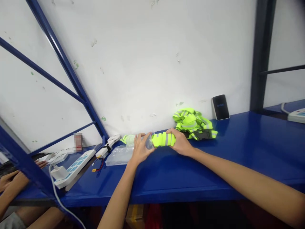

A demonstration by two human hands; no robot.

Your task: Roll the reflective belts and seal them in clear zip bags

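My right hand [180, 142] is closed around a rolled neon-yellow reflective strap [164, 140] with grey stripes. My left hand [141, 148] grips a clear plastic bag [149, 142] at the strap's left end; the strap's end meets the bag's mouth, and how far it reaches inside I cannot tell. Behind my right hand lies a loose heap of neon-yellow reflective straps [190, 121] with a black buckle [203, 135]. Left of my left hand, a flat clear plastic bag [118, 156] rests on the table, with another bagged neon-yellow piece [128, 140] behind it.
The blue table [190, 178] meets a white wall. A black-and-white device [220, 107] leans there. To the left are a white power strip [75, 168], a plugged-in adapter [59, 172], a white cable, and a small wired device [103, 151]. Another person's hands [14, 181] are beyond the blue post.
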